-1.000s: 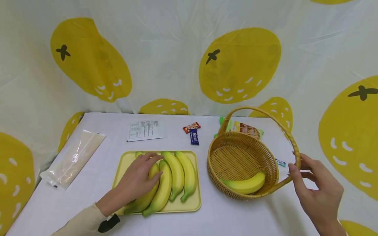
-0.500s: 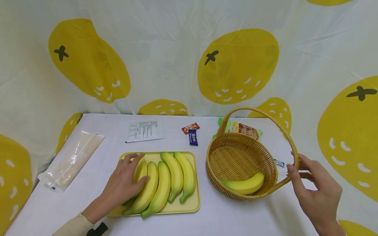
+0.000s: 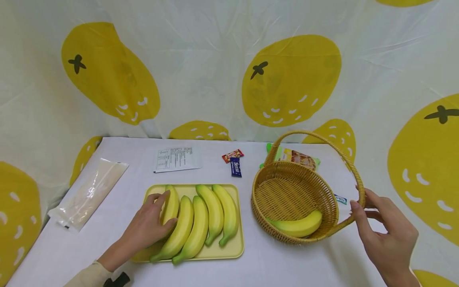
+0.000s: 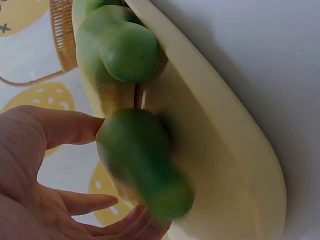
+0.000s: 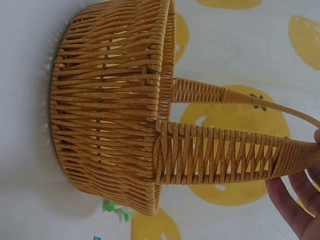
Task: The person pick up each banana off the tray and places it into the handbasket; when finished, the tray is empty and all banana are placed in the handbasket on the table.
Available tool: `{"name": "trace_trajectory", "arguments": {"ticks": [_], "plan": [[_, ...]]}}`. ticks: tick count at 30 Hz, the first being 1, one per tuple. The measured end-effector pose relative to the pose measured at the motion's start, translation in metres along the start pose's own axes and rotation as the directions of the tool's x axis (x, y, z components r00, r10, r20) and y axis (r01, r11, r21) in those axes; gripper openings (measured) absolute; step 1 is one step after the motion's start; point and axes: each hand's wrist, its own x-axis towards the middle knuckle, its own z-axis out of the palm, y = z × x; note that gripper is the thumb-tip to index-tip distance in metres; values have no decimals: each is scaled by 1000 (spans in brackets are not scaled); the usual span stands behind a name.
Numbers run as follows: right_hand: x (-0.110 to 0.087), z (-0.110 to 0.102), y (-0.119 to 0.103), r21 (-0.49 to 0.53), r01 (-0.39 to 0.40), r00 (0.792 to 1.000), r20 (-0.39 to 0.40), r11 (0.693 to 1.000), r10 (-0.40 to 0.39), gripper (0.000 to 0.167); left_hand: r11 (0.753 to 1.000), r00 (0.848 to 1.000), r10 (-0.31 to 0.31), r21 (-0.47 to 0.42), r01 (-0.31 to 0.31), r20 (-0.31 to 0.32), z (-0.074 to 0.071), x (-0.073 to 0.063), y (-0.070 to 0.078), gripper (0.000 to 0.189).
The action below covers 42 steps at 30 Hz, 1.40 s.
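Several yellow bananas with green ends lie side by side on a pale yellow tray (image 3: 234,252). My left hand (image 3: 148,221) is at the leftmost banana (image 3: 172,203), thumb on one side and fingers on the other. In the left wrist view this banana's green end (image 4: 145,160) lies between the thumb and the fingertips, low over the tray. On the right, my right hand (image 3: 389,229) pinches the handle (image 3: 358,179) of a woven basket (image 3: 283,195). One banana (image 3: 299,225) lies inside the basket. The right wrist view shows the fingers at the handle (image 5: 225,155).
A clear packet (image 3: 91,193) lies at the left, with a white printed packet (image 3: 177,158) behind the tray. Red (image 3: 233,155) and blue (image 3: 236,166) snack wrappers sit at the back middle. A green package (image 3: 303,158) and a small blue-white packet (image 3: 340,199) lie by the basket.
My left hand has moved left across the tray, from over the inner bananas to the leftmost one. My right hand and the basket have stayed in place.
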Motion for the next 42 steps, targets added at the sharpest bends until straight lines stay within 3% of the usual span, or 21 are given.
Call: {"name": "trace_trajectory", "arguments": {"ticks": [4,11,24,32,42], "plan": [[1,1,-1,19,10,1000,-6,1000,-9,28,1000,999,-29,6,29,39,0,0,2,78],[2,2,-2,38,22,1000,-7,999,-22,28,1000,999,-17,17,16,37,3,1,3,84],[-1,1,-2,13,11,1000,-5,1000,-11,28,996,993,-90,-2,91,80,-7,2,4,77],[0,1,0,2,10,1000,8,1000,-10,27,1000,1000,-9,-23,9,-3,-13,8,11,77],[1,1,0,20,18,1000,-1,1000,-18,28,993,996,94,-72,-93,0,-7,26,40,77]]}}
